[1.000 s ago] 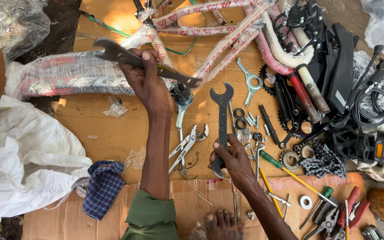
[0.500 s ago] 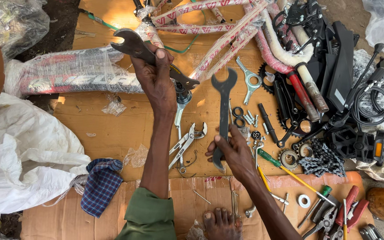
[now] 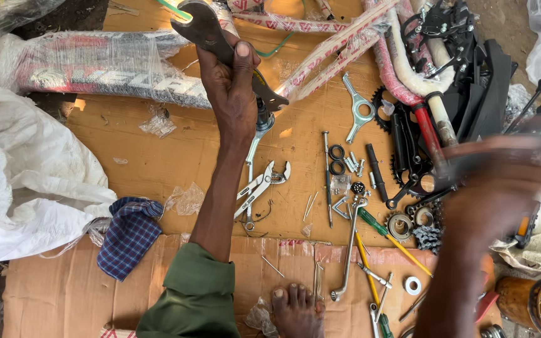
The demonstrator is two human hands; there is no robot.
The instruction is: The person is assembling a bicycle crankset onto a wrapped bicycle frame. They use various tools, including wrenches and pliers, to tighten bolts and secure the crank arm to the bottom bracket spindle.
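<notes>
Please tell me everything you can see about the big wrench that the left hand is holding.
The big wrench is a flat, dark grey metal spanner, dull and worn. It has an open jaw at each end, the upper one near the top edge of the picture. It lies slanted from upper left to lower right. The left hand grips its middle, above the cardboard and the wrapped frame tube.
</notes>
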